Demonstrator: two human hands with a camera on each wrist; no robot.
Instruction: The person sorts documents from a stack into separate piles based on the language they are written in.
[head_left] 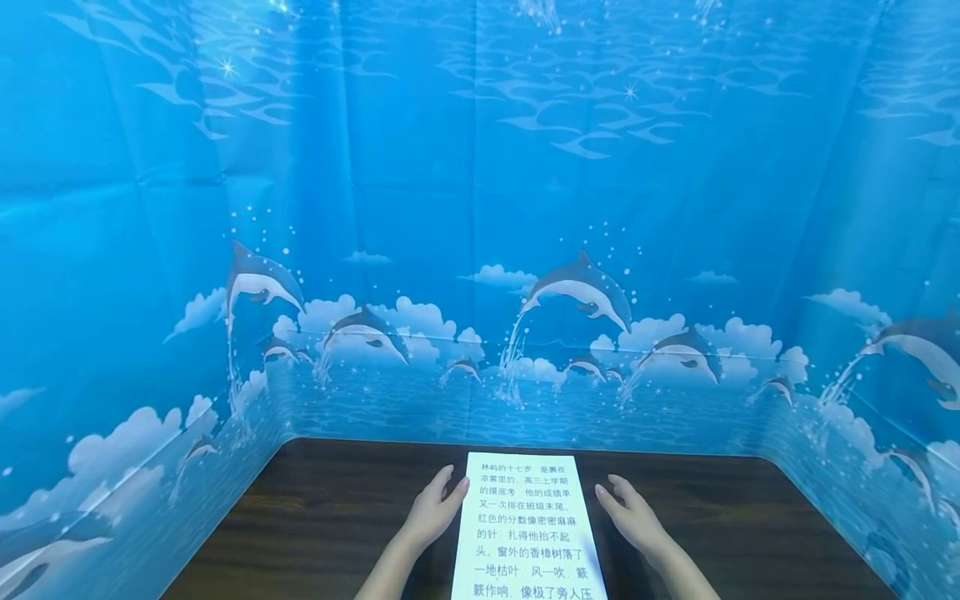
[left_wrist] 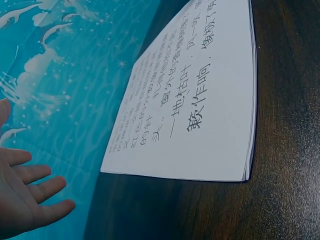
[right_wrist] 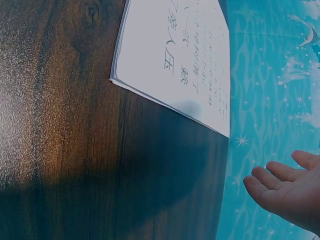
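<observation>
A thin stack of white paper [head_left: 525, 521] printed with lines of Chinese characters lies on the dark wooden table, between the two hands. My left hand [head_left: 433, 510] is beside its left edge, fingers extended and holding nothing; in the head view the thumb tip overlaps that edge. On the other side my right hand [head_left: 633, 518] is held a little apart from the right edge, its fingers loosely extended around nothing. Both wrist views show relaxed, spread fingers and the layered sheet edges of the stack [left_wrist: 215, 155]. A soft shadow falls on a corner of the paper [right_wrist: 170, 75] in the right wrist view.
The dark wood-grain table [head_left: 300, 517] reaches back to a blue curtain [head_left: 420, 208] printed with dolphins, clouds and water. The curtain encloses the table at the back and along both sides.
</observation>
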